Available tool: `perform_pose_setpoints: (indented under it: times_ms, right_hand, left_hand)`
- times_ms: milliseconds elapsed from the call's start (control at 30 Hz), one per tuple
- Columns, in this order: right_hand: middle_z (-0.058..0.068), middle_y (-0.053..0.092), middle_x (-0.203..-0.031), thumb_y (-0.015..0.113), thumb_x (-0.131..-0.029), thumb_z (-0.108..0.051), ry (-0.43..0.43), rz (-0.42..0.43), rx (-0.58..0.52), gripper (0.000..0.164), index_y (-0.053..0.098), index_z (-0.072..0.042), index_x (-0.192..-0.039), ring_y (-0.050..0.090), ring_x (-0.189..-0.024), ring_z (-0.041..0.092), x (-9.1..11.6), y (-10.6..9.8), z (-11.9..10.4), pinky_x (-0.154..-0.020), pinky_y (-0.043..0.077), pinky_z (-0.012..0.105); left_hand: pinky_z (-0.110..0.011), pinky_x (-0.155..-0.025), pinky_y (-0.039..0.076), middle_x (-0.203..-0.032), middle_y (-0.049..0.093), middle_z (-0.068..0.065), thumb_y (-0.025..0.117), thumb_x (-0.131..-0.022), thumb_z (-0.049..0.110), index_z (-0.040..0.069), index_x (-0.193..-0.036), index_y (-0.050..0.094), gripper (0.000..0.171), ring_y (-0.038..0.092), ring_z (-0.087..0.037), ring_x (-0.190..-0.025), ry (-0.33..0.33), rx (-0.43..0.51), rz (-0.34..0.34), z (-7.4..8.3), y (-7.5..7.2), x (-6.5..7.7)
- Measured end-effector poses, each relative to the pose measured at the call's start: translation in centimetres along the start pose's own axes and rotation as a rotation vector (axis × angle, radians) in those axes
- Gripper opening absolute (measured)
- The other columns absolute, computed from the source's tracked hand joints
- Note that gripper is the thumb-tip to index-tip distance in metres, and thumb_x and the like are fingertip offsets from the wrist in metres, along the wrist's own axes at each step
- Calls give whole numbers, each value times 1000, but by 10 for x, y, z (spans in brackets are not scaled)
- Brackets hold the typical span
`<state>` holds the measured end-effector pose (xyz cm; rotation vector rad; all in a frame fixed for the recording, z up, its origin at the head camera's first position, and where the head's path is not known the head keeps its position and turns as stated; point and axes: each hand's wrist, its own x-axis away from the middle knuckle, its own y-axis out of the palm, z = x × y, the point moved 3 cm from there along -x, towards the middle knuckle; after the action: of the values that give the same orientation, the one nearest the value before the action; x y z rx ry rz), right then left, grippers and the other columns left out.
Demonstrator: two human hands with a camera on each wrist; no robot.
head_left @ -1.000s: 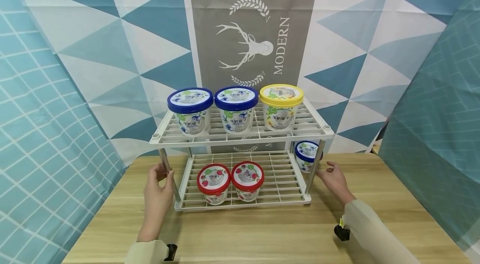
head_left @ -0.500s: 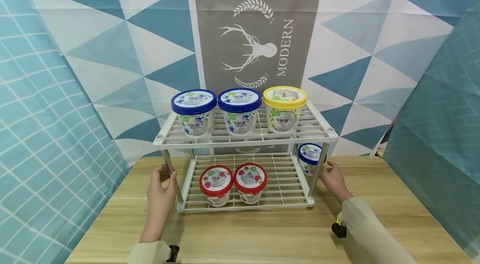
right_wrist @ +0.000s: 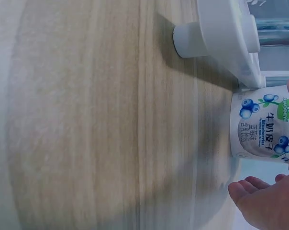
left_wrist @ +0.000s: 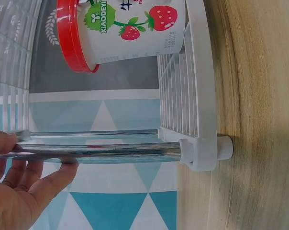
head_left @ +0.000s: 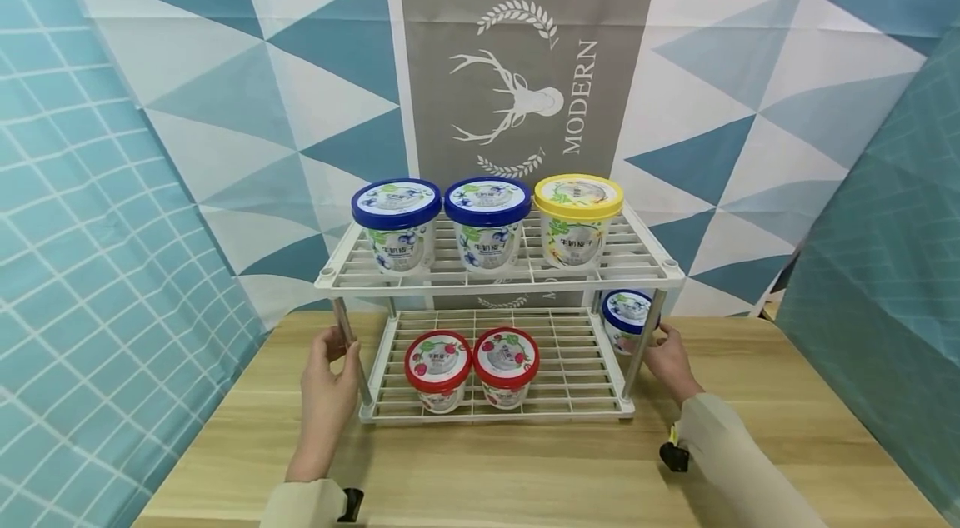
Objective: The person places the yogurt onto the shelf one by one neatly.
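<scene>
My left hand holds the front-left metal post of a white two-tier rack, its fingers and thumb about the post. My right hand is beside the rack's right side, close to a tub with a blue lid and blueberry print. In the right wrist view its fingers and thumb are spread apart, near the blueberry tub, which stands on the table behind the front-right post. Two blue-lidded tubs and a yellow-lidded tub stand on the top tier.
Two red-lidded strawberry tubs sit side by side on the lower tier. The wooden table runs under the rack. Patterned cloth hangs behind, with blue tiled cloth at the left.
The whole head view has shifted, so the scene sits further right. My right hand is slightly closer to the blueberry tub; my left hand stays on the post.
</scene>
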<state>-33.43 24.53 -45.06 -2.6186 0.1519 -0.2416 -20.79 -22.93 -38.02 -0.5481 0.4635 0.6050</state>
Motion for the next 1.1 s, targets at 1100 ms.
perform_pose_setpoints:
  times_ms: [1100]
  right_hand:
    - [24,51,-131,77,-78,-18,-291,66,-113,70,39,0,-134,51,-116,27,-29,17,4,-106,36,43]
  left_hand:
    - [-40,-73,55,-102,61,-19,57,-91,4,-3,-117,48,28,61,-33,-98,-27,-20,-13,-1,1,0]
